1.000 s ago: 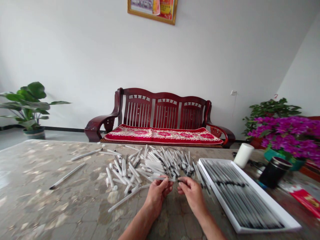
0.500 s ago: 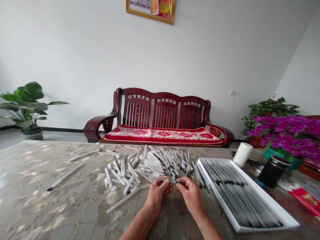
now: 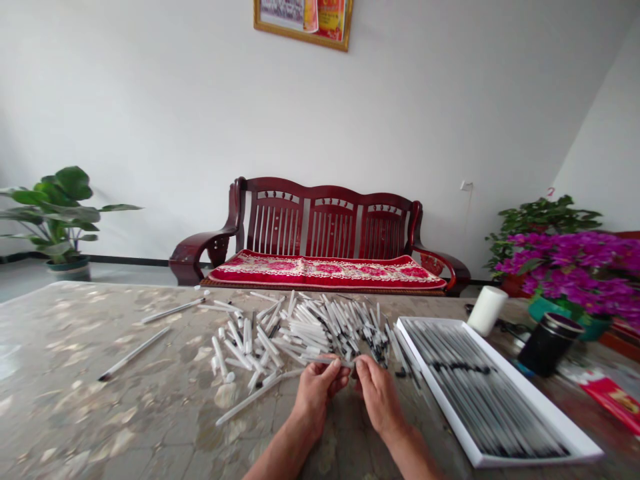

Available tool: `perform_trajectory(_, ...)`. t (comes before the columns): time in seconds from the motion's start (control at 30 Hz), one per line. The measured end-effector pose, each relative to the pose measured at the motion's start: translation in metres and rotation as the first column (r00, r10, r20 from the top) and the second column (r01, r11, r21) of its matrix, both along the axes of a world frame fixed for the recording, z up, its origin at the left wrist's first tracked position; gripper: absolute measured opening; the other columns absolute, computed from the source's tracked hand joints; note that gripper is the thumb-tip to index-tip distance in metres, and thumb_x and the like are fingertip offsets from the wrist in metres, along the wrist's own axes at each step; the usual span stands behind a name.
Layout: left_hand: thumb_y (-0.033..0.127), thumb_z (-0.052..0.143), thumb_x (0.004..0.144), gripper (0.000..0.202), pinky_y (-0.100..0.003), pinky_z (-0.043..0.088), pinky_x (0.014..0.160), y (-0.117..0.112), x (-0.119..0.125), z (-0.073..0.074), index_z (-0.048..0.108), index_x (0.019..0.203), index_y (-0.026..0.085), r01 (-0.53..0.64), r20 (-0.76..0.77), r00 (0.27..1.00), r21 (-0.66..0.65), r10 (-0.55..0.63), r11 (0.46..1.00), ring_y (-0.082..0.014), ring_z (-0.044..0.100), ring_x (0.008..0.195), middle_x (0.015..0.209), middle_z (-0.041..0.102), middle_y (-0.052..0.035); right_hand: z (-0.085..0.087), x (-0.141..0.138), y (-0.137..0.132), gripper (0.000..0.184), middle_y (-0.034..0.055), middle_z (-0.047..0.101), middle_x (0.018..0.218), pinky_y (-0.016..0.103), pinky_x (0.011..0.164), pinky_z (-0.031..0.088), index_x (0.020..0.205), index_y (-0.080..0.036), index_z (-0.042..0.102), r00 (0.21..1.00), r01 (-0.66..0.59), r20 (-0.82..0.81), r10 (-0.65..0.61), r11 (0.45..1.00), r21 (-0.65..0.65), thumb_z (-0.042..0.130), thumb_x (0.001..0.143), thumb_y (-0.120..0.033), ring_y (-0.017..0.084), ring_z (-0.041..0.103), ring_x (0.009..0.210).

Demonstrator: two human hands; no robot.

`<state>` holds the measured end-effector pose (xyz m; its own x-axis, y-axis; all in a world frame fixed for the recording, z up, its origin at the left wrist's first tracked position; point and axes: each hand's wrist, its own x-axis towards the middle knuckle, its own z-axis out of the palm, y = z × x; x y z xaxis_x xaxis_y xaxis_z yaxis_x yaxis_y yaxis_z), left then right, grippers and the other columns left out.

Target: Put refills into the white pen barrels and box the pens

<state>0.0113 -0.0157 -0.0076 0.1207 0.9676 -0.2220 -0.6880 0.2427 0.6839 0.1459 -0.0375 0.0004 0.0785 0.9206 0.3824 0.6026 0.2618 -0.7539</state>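
Note:
Just in front of the heap, my left hand (image 3: 317, 393) pinches a thin translucent pen (image 3: 346, 364) between thumb and fingers. My right hand (image 3: 379, 395) closes its thumb and forefinger on the pen's right end, and its fingertips cover that end. The pen lies nearly level across both hands. Behind them is a loose heap of white and clear pen parts (image 3: 305, 328), some with black ends. One long pale pen (image 3: 245, 407) lies to the left of my left hand. To the right, a shallow white box (image 3: 537, 461) holds rows of clear pens with black tips.
Two single pens (image 3: 135, 353) lie on the left of the patterned table (image 3: 165, 413). Beyond the box stand a white cylinder (image 3: 487, 311), a black cup (image 3: 550, 343) and purple flowers (image 3: 575, 267). A red wooden bench (image 3: 330, 227) is behind the table.
My right hand has turned slightly, its fingers now closer over the pen's end. The pen stays in my left hand. The whole view has shifted slightly.

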Motion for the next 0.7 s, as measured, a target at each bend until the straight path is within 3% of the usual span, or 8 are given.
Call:
perform_trajectory(0.1,0.031,0.095,0.042,0.042,-0.022,0.055,0.058,0.0000,0.0001,0.0007,0.070,0.070,0.014,0.012,0.012,1.000,-0.002,-0.012,1.000,-0.0135,0.067,0.059,0.061,0.071,-0.0020,0.0011,0.0012,-0.0002,0.033,0.0020,0.065,0.074,0.025,0.063,0.043,0.081,-0.022,0.057,0.999,-0.038,-0.011,0.038,0.999,0.027,0.041,0.094,-0.048,0.017,0.060,0.068)
perform_trajectory(0.23,0.034,0.095,0.040,0.043,-0.022,0.054,0.057,-0.0005,0.0011,0.0004,0.070,0.069,0.013,0.046,-0.011,0.999,0.027,-0.045,0.999,-0.0135,0.066,0.057,0.060,0.071,-0.0025,-0.0013,0.0041,0.0027,0.044,0.0014,0.060,0.061,0.027,0.055,0.039,0.067,-0.023,0.053,1.000,-0.007,-0.016,0.006,0.999,-0.048,0.035,0.095,-0.052,0.017,0.055,0.059)
perform_trajectory(0.33,0.034,0.095,0.040,0.042,-0.023,0.055,0.058,-0.0001,0.0014,-0.0006,0.071,0.069,0.014,0.026,-0.011,1.000,0.017,-0.026,1.000,-0.0136,0.067,0.058,0.060,0.071,-0.0016,-0.0024,0.0051,0.0038,0.047,0.0022,0.062,0.065,0.027,0.056,0.040,0.071,-0.023,0.055,0.998,-0.039,-0.060,0.035,0.996,-0.079,0.032,0.096,-0.055,0.018,0.058,0.062)
perform_trajectory(0.43,0.035,0.095,0.040,0.044,-0.023,0.054,0.058,-0.0003,0.0021,-0.0010,0.070,0.068,0.013,0.025,-0.025,0.999,0.019,-0.025,1.000,-0.0136,0.066,0.058,0.060,0.072,-0.0026,-0.0031,0.0048,0.0037,0.042,0.0013,0.062,0.070,0.026,0.061,0.042,0.077,-0.022,0.056,0.996,-0.075,-0.055,0.073,0.997,-0.031,0.040,0.093,-0.057,0.017,0.058,0.067)
perform_trajectory(0.7,0.039,0.095,0.038,0.047,-0.022,0.053,0.056,-0.0030,0.0027,0.0018,0.069,0.067,0.013,0.017,-0.035,0.999,0.022,-0.016,1.000,-0.0121,0.065,0.055,0.058,0.071,-0.0014,-0.0053,0.0045,0.0036,0.051,-0.0002,0.055,0.061,0.027,0.055,0.040,0.069,-0.023,0.054,0.988,-0.056,-0.147,0.043,0.994,-0.090,0.033,0.093,-0.063,0.017,0.053,0.058)
